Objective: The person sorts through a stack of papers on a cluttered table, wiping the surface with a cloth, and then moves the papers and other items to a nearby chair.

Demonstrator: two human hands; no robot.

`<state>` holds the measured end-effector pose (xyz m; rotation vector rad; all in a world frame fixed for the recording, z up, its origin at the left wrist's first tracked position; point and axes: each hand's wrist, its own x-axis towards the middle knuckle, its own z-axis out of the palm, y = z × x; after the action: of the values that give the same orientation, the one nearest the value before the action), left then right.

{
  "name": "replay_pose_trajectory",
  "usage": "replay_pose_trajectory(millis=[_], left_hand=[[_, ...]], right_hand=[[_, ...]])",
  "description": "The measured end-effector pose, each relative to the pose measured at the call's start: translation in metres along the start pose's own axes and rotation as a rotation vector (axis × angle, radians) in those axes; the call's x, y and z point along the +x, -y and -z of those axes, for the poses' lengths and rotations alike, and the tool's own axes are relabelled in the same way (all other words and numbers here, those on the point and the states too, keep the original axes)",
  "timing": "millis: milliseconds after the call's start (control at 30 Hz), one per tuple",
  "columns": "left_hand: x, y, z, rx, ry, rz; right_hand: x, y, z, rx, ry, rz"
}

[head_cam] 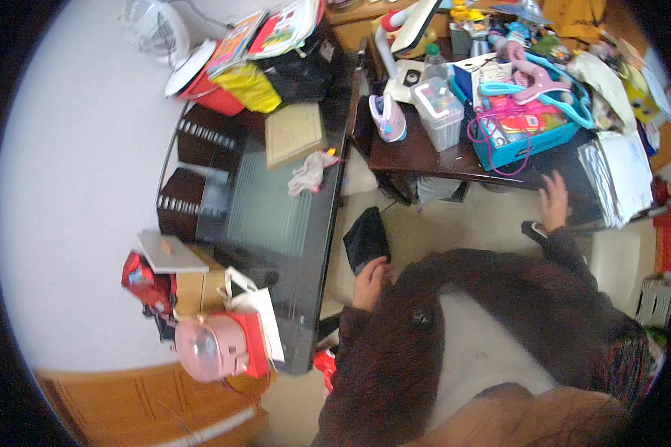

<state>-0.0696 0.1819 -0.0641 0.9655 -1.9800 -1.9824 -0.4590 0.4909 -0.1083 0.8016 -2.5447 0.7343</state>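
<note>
A black item (367,237), perhaps folded cloth or a pouch, hangs over the gap between two tables. My left hand (371,284) grips its lower end with bent fingers. My right hand (553,204) has its fingers apart and holds nothing. It is at the front edge of the dark wooden desk (425,159), close to a stack of papers (620,181). By my right wrist is a small dark object (534,230), possibly a watch. On the desk stand a turquoise basket (523,148) of mixed things, a clear plastic box (440,114) and a pink shoe-like item (388,118).
To the left is a black glass-topped table (291,290) with a beige box (294,134), a crumpled cloth (310,173), a white paper bag (260,313) and a pink rounded case (212,346). A red bucket (218,103) and books (282,31) stand at its far end.
</note>
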Motion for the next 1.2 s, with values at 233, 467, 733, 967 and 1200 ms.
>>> replay_pose_trajectory(millis=[233, 467, 733, 967, 1200], left_hand=[[-0.013, 0.03, 0.082, -0.075, -0.063, 0.126], [-0.036, 0.042, 0.131, -0.194, -0.105, 0.166], [-0.021, 0.08, 0.123, -0.3, -0.19, 0.194], [-0.007, 0.094, 0.12, -0.271, -0.257, 0.133], [0.035, 0.091, 0.084, -0.312, -0.123, 0.163]], right_hand=[[-0.023, 0.077, -0.038, 0.221, 0.203, -0.114], [-0.015, 0.141, -0.055, 0.307, 0.242, -0.167], [0.035, 0.055, -0.064, 0.789, -0.105, -0.73], [0.105, 0.007, -0.068, 0.804, -0.568, -0.938], [0.137, -0.022, -0.059, 1.045, -0.319, -0.908]])
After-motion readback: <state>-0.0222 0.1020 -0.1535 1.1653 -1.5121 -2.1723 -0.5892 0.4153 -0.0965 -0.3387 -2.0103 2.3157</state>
